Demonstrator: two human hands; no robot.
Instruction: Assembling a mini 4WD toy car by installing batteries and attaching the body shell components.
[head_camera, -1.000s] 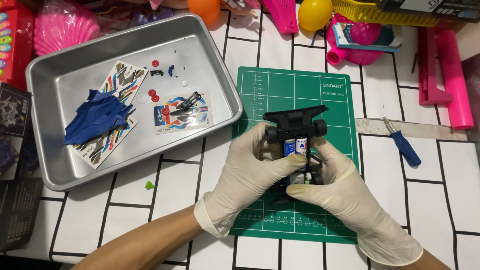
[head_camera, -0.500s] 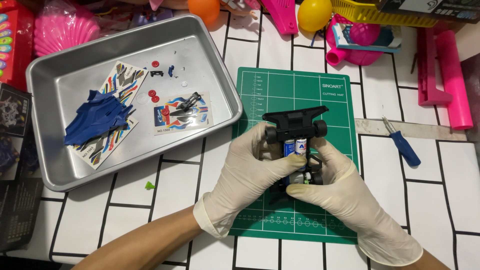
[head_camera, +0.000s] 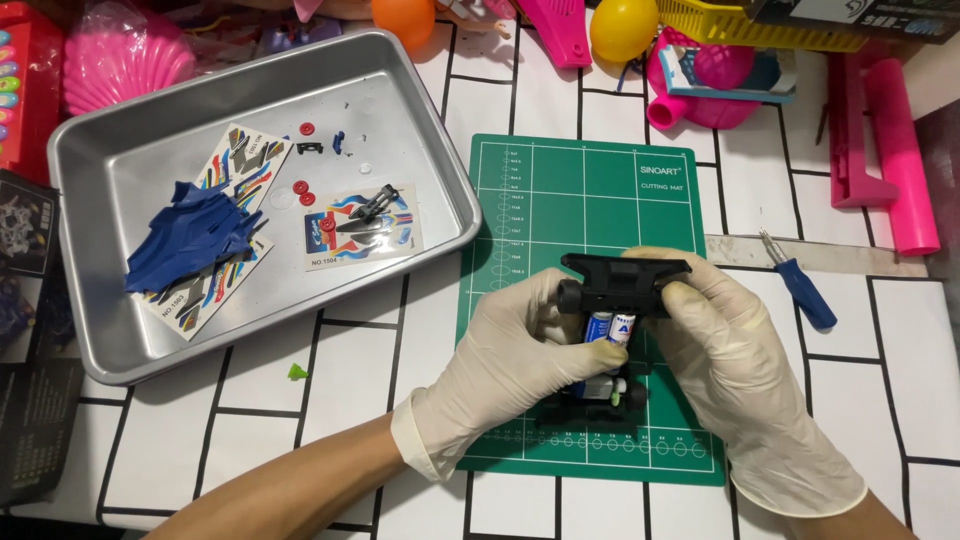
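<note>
I see both gloved hands closed on a black toy-car chassis (head_camera: 612, 330), held just above the green mat (head_camera: 570, 190) on the desk. The left hand (head_camera: 510, 360) wraps its side, thumb and fingers pinching near the batteries (head_camera: 610, 327) seated in the middle. The right hand (head_camera: 740, 370) grips the far side, thumb resting on the top bar. My worry is the batteries: they sit exposed, and a squeeze or tilt could pop one loose onto the mat. Gloves dull the feel, so the thin bar could slip or flex under the thumb. Both forearms come up from the bottom edge, wrists angled inward. The steel tray (head_camera: 110, 330) with the blue shell (head_camera: 190, 245) lies to the left, and a blue screwdriver (head_camera: 800, 285) lies to the right, apart.
</note>
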